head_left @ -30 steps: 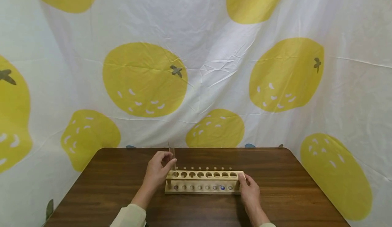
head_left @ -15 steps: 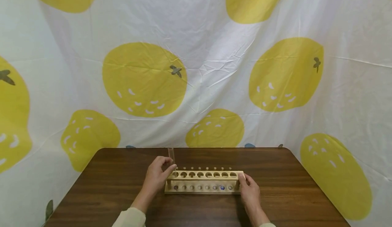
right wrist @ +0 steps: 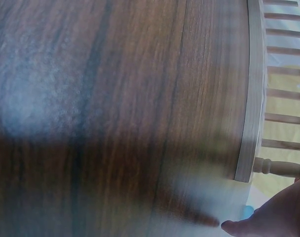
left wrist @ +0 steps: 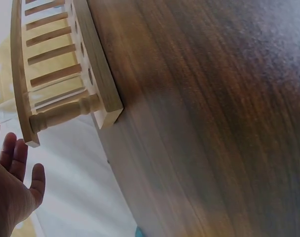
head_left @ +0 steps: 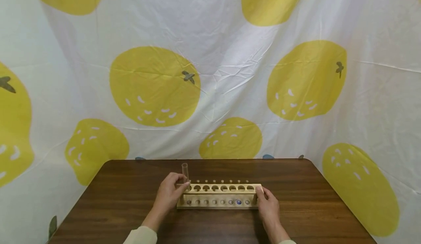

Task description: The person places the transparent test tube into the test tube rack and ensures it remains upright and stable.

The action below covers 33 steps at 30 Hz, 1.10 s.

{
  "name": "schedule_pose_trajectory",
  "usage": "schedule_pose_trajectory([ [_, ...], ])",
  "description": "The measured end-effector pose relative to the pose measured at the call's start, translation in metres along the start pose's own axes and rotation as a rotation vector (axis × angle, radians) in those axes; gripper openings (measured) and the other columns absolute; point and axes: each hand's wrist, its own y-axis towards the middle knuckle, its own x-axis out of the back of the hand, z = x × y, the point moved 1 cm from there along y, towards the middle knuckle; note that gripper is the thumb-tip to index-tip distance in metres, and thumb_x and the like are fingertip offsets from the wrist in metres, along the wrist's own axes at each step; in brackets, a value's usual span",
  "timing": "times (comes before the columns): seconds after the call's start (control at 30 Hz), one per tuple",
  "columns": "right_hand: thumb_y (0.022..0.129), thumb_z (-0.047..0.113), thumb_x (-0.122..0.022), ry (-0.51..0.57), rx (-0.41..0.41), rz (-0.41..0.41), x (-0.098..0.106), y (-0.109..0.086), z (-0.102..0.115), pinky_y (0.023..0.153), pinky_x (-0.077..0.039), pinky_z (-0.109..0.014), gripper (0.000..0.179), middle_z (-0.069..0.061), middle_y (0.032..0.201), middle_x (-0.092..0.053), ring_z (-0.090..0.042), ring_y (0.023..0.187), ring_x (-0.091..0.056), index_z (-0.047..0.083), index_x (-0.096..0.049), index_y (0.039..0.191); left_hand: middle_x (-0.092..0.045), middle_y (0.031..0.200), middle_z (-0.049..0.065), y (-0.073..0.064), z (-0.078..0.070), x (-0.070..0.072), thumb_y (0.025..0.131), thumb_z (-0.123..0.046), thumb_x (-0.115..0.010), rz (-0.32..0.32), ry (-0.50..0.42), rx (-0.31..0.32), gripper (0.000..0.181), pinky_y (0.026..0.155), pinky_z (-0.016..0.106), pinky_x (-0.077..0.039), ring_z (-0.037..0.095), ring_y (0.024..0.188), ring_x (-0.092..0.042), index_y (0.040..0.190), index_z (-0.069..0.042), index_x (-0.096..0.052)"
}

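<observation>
A clear glass test tube (head_left: pixel 185 170) stands nearly upright in the leftmost hole of a wooden test tube rack (head_left: pixel 217 207). My left hand (head_left: pixel 169 190) pinches the tube between thumb and fingers just above the rack's top board. Through the rack's side in the left wrist view, the see-through lower part of the tube (left wrist: pixel 58 90) shows beside the end post. At the other end, my right hand (head_left: pixel 269 206) grips the rack's right edge, thumb on the top board. The right wrist view catches only part of that hand (right wrist: pixel 273 217).
The rack rests on a dark wood-grain table (head_left: pixel 312 200). A row of drying pegs (head_left: pixel 222 181) runs along its back. One lower hollow shows a blue-purple spot (head_left: pixel 238 202). Behind the table hangs a white cloth (head_left: pixel 230 72) with yellow fruit prints.
My left hand has come down with the test tube, which now sits lower in the leftmost hole. The right hand and the rack have stayed in place.
</observation>
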Motion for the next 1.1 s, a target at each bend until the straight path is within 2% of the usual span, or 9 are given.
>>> schedule_pose_trajectory([
  [0.27, 0.103, 0.046, -0.049, -0.006, -0.011, 0.006, 0.0002, -0.0001, 0.0010, 0.104, -0.035, -0.056, 0.063, -0.031, 0.138, -0.049, -0.046, 0.128, -0.044, -0.007, -0.052, 0.138, -0.063, 0.099, 0.002, -0.0032, 0.0039, -0.0010, 0.088, -0.019, -0.077, -0.002, 0.032, -0.026, 0.012, 0.082, 0.043, -0.050, 0.024, 0.094, -0.061, 0.096, -0.011, -0.071],
  [0.43, 0.103, 0.046, -0.048, -0.012, -0.007, 0.005, 0.0004, 0.0003, 0.0013, 0.105, -0.034, -0.057, 0.063, -0.031, 0.139, -0.049, -0.046, 0.129, -0.043, -0.007, -0.052, 0.138, -0.064, 0.100, 0.005, -0.0028, 0.0063, -0.0030, 0.086, -0.018, -0.078, -0.025, 0.063, -0.066, 0.013, 0.080, 0.045, -0.048, 0.026, 0.095, -0.058, 0.093, -0.009, -0.071],
  [0.57, 0.103, 0.045, -0.049, -0.013, 0.002, -0.002, 0.0002, 0.0001, 0.0015, 0.103, -0.036, -0.056, 0.062, -0.031, 0.136, -0.051, -0.046, 0.126, -0.045, -0.007, -0.053, 0.137, -0.064, 0.101, 0.008, -0.0026, 0.0067, -0.0030, 0.086, -0.017, -0.078, -0.027, 0.071, -0.075, 0.012, 0.080, 0.045, -0.047, 0.028, 0.096, -0.057, 0.092, -0.009, -0.071],
  [0.8, 0.104, 0.044, -0.049, -0.013, 0.003, -0.005, 0.0003, 0.0007, 0.0017, 0.104, -0.035, -0.056, 0.060, -0.031, 0.136, -0.051, -0.045, 0.127, -0.045, -0.006, -0.053, 0.137, -0.064, 0.103, 0.008, -0.0038, 0.0058, -0.0027, 0.088, -0.020, -0.076, -0.007, 0.079, -0.053, 0.013, 0.081, 0.046, -0.047, 0.029, 0.098, -0.057, 0.094, -0.010, -0.071],
  [1.1, 0.104, 0.044, -0.047, -0.006, 0.002, 0.010, 0.0003, 0.0008, 0.0006, 0.104, -0.036, -0.056, 0.062, -0.031, 0.137, -0.050, -0.046, 0.128, -0.044, -0.007, -0.051, 0.138, -0.064, 0.103, 0.010, -0.0049, 0.0042, -0.0025, 0.088, -0.018, -0.075, -0.004, 0.095, -0.057, 0.014, 0.083, 0.049, -0.047, 0.031, 0.098, -0.057, 0.096, -0.007, -0.071],
])
